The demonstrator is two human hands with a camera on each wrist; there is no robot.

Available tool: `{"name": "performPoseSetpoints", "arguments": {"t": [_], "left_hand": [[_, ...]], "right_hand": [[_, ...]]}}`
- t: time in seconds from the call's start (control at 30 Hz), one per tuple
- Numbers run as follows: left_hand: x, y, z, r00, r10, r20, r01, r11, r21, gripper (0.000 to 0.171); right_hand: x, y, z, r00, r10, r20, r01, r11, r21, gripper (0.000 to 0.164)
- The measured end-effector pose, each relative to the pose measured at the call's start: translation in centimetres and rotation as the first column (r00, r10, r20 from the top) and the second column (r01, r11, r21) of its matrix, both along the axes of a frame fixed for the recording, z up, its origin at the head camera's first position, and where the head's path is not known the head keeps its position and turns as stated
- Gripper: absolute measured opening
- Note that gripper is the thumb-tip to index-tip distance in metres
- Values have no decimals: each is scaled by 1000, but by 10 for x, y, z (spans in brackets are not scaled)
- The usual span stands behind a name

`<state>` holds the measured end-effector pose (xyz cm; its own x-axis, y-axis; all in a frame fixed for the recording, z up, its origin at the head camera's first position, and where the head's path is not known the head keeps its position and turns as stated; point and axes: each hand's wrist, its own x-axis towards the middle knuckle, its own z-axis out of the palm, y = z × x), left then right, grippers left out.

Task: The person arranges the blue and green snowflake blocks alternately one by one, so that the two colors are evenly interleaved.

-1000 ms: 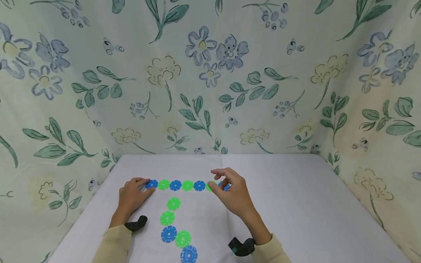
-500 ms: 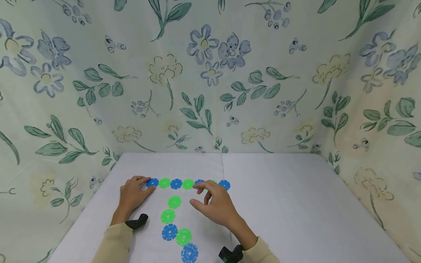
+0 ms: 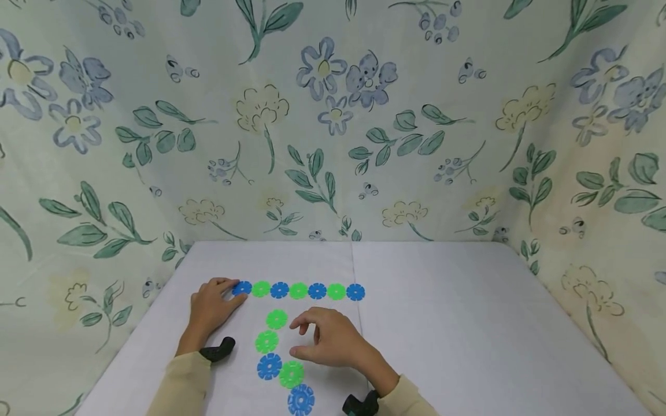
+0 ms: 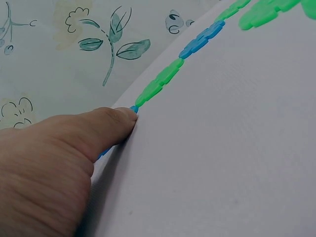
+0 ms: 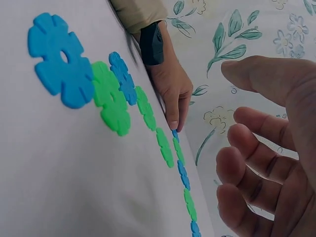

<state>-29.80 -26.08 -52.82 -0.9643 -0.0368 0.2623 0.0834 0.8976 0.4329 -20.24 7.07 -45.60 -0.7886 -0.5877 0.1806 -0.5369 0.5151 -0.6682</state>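
Observation:
In the head view several notched plastic discs, blue and green by turns, lie in a straight row. My left hand [image 3: 212, 309] holds the blue disc [image 3: 242, 288] at the row's left end between thumb and index finger. In the left wrist view the thumb [image 4: 118, 121] covers much of that disc. My right hand [image 3: 333, 341] hovers below the row with fingers loosely bent and nothing in them. Just left of it are a loose green disc [image 3: 277, 319] and another green disc [image 3: 267, 341]. The row's right end is a blue disc [image 3: 356, 292].
Nearer the front edge lie a blue disc [image 3: 269, 366], a green disc [image 3: 291, 374] and a further blue disc [image 3: 301, 400]. White cloth [image 3: 468, 323] covers the table. A floral curtain [image 3: 333, 173] hangs behind and at both sides.
My right hand has left the right end of the row, passing left and toward the front, and the discs it covered now show. The left hand has stayed on the end disc.

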Motion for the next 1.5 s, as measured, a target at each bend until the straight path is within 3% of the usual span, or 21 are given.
{"name": "performPoseSetpoints", "arguments": {"t": [0.23, 0.67, 0.97, 1.5], "left_hand": [[-1, 1, 1, 1000, -5, 0, 5, 1000, 5, 58], [1, 1, 1, 1000, -4, 8, 4, 1000, 8, 58], [-2, 1, -1, 1000, 11, 0, -11, 1000, -12, 58], [-1, -1, -2, 1000, 2, -11, -2, 1000, 14, 59]], "right_hand": [[4, -8, -7, 998, 66, 13, -67, 994, 83, 36], [3, -12, -19, 994, 107, 22, -110, 976, 190, 35], [0, -14, -29, 990, 143, -18, -134, 957, 256, 34], [1, -16, -34, 992, 124, -27, -112, 958, 263, 37]]}}
